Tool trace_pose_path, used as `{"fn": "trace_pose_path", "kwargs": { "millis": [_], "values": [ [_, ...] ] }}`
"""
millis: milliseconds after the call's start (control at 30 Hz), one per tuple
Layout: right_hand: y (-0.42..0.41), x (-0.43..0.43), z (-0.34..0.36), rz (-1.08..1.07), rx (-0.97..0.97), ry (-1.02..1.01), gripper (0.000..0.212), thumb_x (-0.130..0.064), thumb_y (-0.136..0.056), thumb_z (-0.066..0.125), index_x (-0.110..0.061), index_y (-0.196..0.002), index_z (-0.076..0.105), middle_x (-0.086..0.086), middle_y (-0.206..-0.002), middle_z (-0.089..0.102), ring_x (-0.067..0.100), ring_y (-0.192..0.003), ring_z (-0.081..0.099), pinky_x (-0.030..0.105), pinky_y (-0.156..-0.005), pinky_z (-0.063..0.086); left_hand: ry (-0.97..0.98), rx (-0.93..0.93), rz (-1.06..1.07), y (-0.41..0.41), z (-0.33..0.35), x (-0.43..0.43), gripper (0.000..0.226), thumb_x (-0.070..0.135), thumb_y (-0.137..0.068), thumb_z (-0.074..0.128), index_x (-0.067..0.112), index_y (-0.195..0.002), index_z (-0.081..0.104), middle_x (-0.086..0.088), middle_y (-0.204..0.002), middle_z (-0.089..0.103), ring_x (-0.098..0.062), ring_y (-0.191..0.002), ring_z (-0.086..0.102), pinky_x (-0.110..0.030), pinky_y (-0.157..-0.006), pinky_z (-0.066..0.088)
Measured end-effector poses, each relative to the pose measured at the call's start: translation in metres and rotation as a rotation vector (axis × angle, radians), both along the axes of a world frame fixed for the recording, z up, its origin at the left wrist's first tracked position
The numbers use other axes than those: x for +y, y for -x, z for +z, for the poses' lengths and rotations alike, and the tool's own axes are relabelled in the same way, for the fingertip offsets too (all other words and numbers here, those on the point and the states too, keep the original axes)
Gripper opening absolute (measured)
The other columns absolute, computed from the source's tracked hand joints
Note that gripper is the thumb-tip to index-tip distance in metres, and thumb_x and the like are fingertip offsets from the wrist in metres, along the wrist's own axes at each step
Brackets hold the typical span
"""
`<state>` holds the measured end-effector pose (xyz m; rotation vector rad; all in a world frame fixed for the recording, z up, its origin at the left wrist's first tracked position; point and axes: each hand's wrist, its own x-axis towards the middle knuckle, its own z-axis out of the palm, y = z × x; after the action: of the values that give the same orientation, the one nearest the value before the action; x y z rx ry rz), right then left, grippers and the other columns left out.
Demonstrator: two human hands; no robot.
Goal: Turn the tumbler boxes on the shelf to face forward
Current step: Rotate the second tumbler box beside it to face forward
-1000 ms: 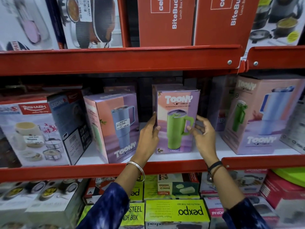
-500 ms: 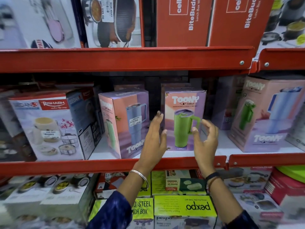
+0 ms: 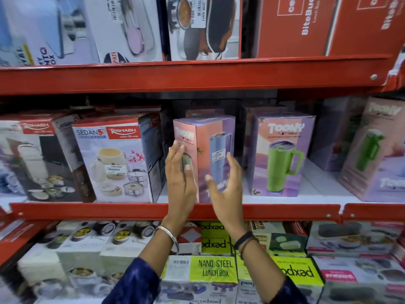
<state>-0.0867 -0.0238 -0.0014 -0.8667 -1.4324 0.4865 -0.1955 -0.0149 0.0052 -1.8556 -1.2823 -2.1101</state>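
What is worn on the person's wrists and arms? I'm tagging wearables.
The left hand has a silver bangle at its wrist. The right hand has a black band at its wrist. Both arms have dark blue patterned sleeves.

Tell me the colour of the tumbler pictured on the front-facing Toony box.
Green, on the Toony box; clearest in the head view.

Red metal store shelving packed with boxed kitchenware.

Three tiers show: an upper red shelf beam (image 3: 175, 76) with bolt heads at its right end, a middle shelf (image 3: 285, 210) with a white deck, and a lower tier beneath. Rishabh lunch-pack boxes (image 3: 114, 159) stand on the middle shelf at left, red BiteBuddy cartons (image 3: 306, 25) up top, yellow-green lunch box packs (image 3: 213, 268) below. The recess behind the goods is dark.
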Motion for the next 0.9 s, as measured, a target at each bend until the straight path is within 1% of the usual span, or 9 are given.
{"fn": "trace_pose_path", "kwargs": {
  "millis": [67, 200, 333, 433, 567, 667, 767, 833, 900],
  "values": [
    [0.018, 0.005, -0.004, -0.036, -0.101, 0.003, 0.078, -0.018, -0.083, 0.066, -0.019, -0.147, 0.020, -0.004, -0.156, 0.020, 0.004, -0.142, 0.015, 0.010, -0.112, 0.011, 0.090, -0.076, -0.043, 0.010, 0.000, 0.007, 0.045, 0.006, -0.098, 0.039, 0.023, -0.140, 0.033, 0.001, -0.150, 0.030, -0.004, -0.139, 0.027, -0.012, -0.113, 0.019],
    [0.036, 0.014, -0.015, -0.186, -0.214, 0.027, 0.085, -0.017, -0.079, 0.067, -0.019, -0.147, 0.016, 0.003, -0.157, 0.015, 0.018, -0.144, 0.013, 0.035, -0.117, 0.020, 0.362, -0.273, -0.155, 0.022, 0.004, 0.024, 0.049, 0.008, -0.100, 0.038, 0.018, -0.146, 0.027, 0.009, -0.142, 0.034, 0.001, -0.127, 0.032, 0.004, -0.093, 0.026],
    [0.040, 0.012, -0.021, -0.242, -0.176, 0.072, 0.077, -0.019, -0.077, 0.068, -0.020, -0.142, 0.026, 0.009, -0.143, 0.027, 0.024, -0.132, 0.029, 0.043, -0.103, 0.042, 0.530, -0.325, -0.317, 0.035, 0.002, 0.033, 0.038, 0.021, -0.102, 0.038, 0.016, -0.140, 0.039, 0.000, -0.141, 0.046, -0.016, -0.129, 0.045, -0.028, -0.107, 0.036],
    [0.038, 0.012, -0.020, -0.270, -0.161, 0.046, 0.067, -0.014, -0.080, 0.065, -0.018, -0.138, 0.034, 0.008, -0.141, 0.036, 0.025, -0.130, 0.037, 0.042, -0.104, 0.040, 0.540, -0.327, -0.383, 0.040, 0.004, 0.031, 0.028, 0.022, -0.102, 0.037, 0.020, -0.126, 0.050, -0.009, -0.137, 0.055, -0.020, -0.119, 0.054, -0.037, -0.106, 0.042],
    [0.029, 0.014, -0.010, -0.225, -0.095, 0.039, 0.063, -0.002, -0.084, 0.056, -0.014, -0.141, 0.031, 0.007, -0.147, 0.036, 0.019, -0.135, 0.034, 0.038, -0.111, 0.033, 0.559, -0.277, -0.446, 0.039, 0.011, 0.018, 0.035, 0.049, -0.096, 0.029, 0.044, -0.120, 0.053, 0.000, -0.133, 0.059, -0.023, -0.119, 0.058, -0.048, -0.097, 0.050],
    [0.025, 0.019, 0.001, -0.157, -0.128, 0.075, 0.092, -0.022, -0.079, 0.071, -0.013, -0.148, 0.011, 0.008, -0.156, 0.022, 0.019, -0.142, 0.022, 0.035, -0.116, 0.024, 0.572, -0.272, -0.508, 0.034, 0.017, 0.007, 0.047, 0.058, -0.092, 0.022, 0.042, -0.129, 0.048, 0.009, -0.136, 0.054, -0.014, -0.118, 0.059, -0.040, -0.091, 0.054],
    [0.028, 0.021, 0.010, -0.248, -0.191, 0.137, 0.134, -0.053, -0.056, 0.081, -0.014, -0.147, -0.009, 0.012, -0.156, 0.016, 0.027, -0.140, 0.023, 0.040, -0.112, 0.029, 0.546, -0.238, -0.513, 0.026, 0.023, 0.000, 0.052, 0.058, -0.092, 0.019, 0.040, -0.131, 0.048, 0.022, -0.125, 0.056, -0.004, -0.096, 0.067, -0.029, -0.084, 0.056],
    [0.025, 0.023, 0.015, -0.338, -0.190, 0.133, 0.137, -0.053, -0.052, 0.083, -0.014, -0.146, -0.009, 0.016, -0.153, 0.022, 0.033, -0.137, 0.029, 0.049, -0.108, 0.036, 0.560, -0.243, -0.532, 0.023, 0.026, -0.002, 0.056, 0.061, -0.088, 0.019, 0.041, -0.128, 0.051, 0.017, -0.127, 0.057, -0.007, -0.098, 0.067, -0.038, -0.090, 0.055],
    [0.017, 0.028, 0.018, -0.344, -0.143, 0.091, 0.131, -0.041, -0.055, 0.086, -0.012, -0.147, -0.002, 0.016, -0.151, 0.025, 0.032, -0.137, 0.028, 0.047, -0.111, 0.031, 0.580, -0.265, -0.555, 0.024, 0.031, -0.001, 0.058, 0.066, -0.084, 0.018, 0.043, -0.123, 0.054, 0.011, -0.130, 0.057, -0.012, -0.110, 0.062, -0.047, -0.098, 0.050]
  ]
}}
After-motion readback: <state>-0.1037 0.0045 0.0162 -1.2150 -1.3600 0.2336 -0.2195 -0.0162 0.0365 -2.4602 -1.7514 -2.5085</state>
